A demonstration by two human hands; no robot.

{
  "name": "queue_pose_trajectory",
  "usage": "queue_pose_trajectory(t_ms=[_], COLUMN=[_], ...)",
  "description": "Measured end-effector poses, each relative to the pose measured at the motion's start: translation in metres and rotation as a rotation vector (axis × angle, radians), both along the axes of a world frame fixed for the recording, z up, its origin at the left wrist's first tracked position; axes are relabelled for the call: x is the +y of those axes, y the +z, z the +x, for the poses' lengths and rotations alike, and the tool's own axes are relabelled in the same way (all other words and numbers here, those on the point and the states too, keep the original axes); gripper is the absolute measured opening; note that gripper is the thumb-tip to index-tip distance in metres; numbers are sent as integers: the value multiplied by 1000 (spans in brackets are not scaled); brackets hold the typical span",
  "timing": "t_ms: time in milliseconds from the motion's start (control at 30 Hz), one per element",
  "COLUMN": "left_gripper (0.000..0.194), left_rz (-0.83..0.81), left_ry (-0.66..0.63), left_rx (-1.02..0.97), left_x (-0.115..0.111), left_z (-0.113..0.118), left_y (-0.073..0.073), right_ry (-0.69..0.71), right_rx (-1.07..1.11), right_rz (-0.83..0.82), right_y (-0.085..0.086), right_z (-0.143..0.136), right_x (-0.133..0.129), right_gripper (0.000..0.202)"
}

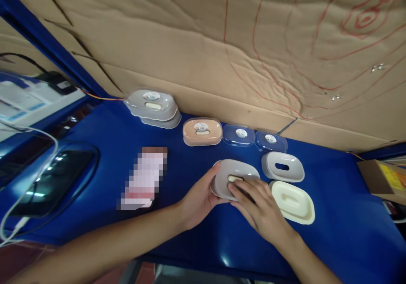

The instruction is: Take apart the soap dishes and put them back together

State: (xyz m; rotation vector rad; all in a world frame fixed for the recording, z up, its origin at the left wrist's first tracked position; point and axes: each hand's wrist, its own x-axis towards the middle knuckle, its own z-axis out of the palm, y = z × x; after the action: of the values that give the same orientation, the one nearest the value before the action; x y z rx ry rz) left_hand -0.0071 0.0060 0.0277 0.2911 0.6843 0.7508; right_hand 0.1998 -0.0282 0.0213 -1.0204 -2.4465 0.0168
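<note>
The left hand [201,197] has its thumb and fingers clamped on the side of a gray oval plastic box [223,178], just above the shiny blue table [190,237]. The right hand [261,203] has bent fingers close together, touching its small cream oval piece [235,178]. A big brown cardboard wall [177,34] with red lines stands behind.

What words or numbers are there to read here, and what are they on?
Cardboard: dark marks, maybe "11", not certain.
Round stickers on see-through lids: too small.
Yellow label, right: too blurred.
White label on black adapter: too small.
Screen: blocked out.
</note>
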Motion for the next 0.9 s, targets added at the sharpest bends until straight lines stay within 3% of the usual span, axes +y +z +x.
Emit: queue_pose_trajectory(t_ms=[100,200,300,367,567,767,900], left_gripper=[45,44,48,47,47,49,51], left_rz=[12,35,10,-6,-34,-10,12], left_ry=[28,46,55,60,72,35,19], left_rx=[14,49,86,107,167,139,145], left_x=[-3,-5,-3,-2,-8,-13,-11], left_z=[-5,-10,-14,-16,-13,-14,-15], left_y=[0,4,7,9,6,1,0], right_ry=[36,62,-157,-274,-236,-222,-261], right_rx=[0,138,272,195,-181,-274,-246], right_rz=[-67,-151,-141,-148,-199,-236,-271], right_y=[-4,-6,-1,3,1,3,1], right_z=[1,10,17,18,21,30,30], right_x=[-2,3,25,48,107,103,98], right_gripper=[48,50,49,51,63,61,72])
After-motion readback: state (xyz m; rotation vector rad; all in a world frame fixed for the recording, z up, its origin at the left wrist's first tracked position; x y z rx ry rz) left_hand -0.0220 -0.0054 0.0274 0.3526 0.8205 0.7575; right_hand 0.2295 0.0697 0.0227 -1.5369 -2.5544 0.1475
